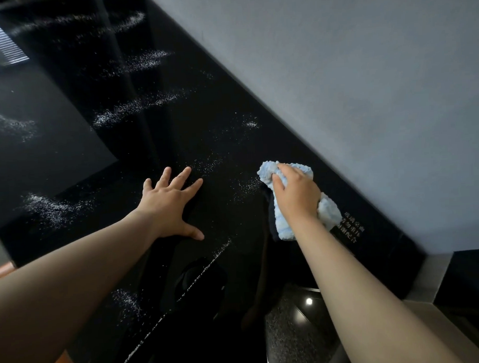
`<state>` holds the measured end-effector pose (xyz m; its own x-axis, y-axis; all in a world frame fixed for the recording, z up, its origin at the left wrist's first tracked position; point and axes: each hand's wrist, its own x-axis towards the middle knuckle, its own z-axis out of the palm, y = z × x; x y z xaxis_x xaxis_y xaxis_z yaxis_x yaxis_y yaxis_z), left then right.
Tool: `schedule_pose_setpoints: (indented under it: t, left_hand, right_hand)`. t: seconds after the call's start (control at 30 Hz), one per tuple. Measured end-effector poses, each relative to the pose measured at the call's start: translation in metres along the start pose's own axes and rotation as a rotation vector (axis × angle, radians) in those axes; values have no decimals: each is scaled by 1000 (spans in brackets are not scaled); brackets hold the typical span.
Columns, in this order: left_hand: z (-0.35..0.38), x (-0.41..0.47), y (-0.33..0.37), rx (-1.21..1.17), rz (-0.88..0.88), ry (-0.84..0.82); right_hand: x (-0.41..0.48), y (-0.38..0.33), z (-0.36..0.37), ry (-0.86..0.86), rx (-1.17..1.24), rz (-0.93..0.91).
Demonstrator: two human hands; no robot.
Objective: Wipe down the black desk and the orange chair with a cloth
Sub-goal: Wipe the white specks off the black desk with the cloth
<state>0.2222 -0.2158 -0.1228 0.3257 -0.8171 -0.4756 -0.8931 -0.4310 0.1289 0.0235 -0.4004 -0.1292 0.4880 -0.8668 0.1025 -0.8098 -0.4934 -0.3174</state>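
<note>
1. Writing (352, 227): a few rows of small white characters were printed on the bench (177, 134), just beside your right wrist. They were too small to read.
2. Right grip (296, 195): it was closed round the cloth (283, 228), with your fingers curled over its bunched middle, pressing it onto the bench.
3. Cloth: pale blue and white, nubbly. It lay on the bench near the wall (337, 69); one end stuck out ahead of your knuckles and the other trailed under your wrist.
4. Left grip (170, 204): it was open and held nothing. Your fingers (182, 176) were spread straight and your palm lay flat on the bench, apart from the cloth.
5. Bench: black and glossy, marked with white speckled streaks (138, 107).
6. Orange chair (2, 271): only an edge showed, at lower left beside your left forearm.
</note>
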Motion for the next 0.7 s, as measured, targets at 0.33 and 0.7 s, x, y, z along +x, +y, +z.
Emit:
schedule_pose_setpoints:
  t: [0.33,0.7]
  left_hand:
    - [1,-44,-21,-34,60,51]
    - [23,-102,-69,90,-17,-15]
  right_hand:
    - [-46,-35,2,-39,10,18]
    - [-98,-70,9,-55,3,44]
